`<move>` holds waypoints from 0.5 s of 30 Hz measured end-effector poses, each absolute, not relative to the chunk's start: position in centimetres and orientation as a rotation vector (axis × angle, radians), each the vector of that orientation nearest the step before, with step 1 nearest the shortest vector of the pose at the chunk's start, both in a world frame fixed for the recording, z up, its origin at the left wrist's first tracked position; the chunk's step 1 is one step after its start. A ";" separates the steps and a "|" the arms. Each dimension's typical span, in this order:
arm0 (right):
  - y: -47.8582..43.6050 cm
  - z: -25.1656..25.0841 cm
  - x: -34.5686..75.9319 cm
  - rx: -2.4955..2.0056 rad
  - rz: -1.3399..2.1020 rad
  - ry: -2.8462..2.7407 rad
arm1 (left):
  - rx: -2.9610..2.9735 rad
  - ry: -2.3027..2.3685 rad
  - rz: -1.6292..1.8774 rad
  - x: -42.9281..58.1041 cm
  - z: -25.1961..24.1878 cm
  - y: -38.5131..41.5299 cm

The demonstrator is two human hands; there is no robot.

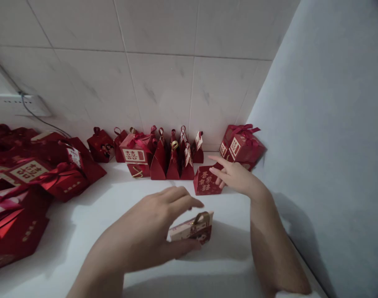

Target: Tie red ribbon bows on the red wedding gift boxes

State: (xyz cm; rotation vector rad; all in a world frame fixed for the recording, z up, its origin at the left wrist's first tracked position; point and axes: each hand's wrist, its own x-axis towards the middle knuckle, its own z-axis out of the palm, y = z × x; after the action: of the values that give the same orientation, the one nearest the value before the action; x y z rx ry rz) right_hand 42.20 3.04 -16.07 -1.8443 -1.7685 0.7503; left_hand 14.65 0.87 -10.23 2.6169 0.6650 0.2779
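Observation:
My left hand curves around a small cream-and-red candy box with a gold-brown ribbon loop on top. Thumb and index finger are apart, the thumb in front of the box and the index finger above and behind it; whether they touch it I cannot tell. Farther back, my right hand has its fingers spread at the upper right of a red candy box with gold characters. Its fingertips overlap that box's top edge, hiding part of it.
Behind stands a row of peaked red boxes, with a ribboned box at its left end. Ribboned boxes fill the right corner. Many red boxes crowd the left. A tiled wall and side wall bound the white table.

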 end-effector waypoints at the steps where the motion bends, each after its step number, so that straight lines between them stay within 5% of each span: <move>1: 3.7 -16.6 42.2 -1.882 0.736 -1.765 | 2.661 0.766 0.226 14.9 -10.8 1.4; 6: 5.6 -18.1 41.6 -2.082 0.452 -1.788 | 2.642 1.009 -0.147 15.6 -13.4 3.2; 15: 8.6 -21.9 42.6 -2.292 0.100 -1.466 | 2.638 1.357 -0.259 16.6 -13.6 3.9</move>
State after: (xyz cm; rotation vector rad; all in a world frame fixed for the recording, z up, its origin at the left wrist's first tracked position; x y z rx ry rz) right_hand 42.60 8.64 -21.89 -2.2925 -1.4656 0.0999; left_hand 16.56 3.94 -13.65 2.6378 1.3570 -0.2594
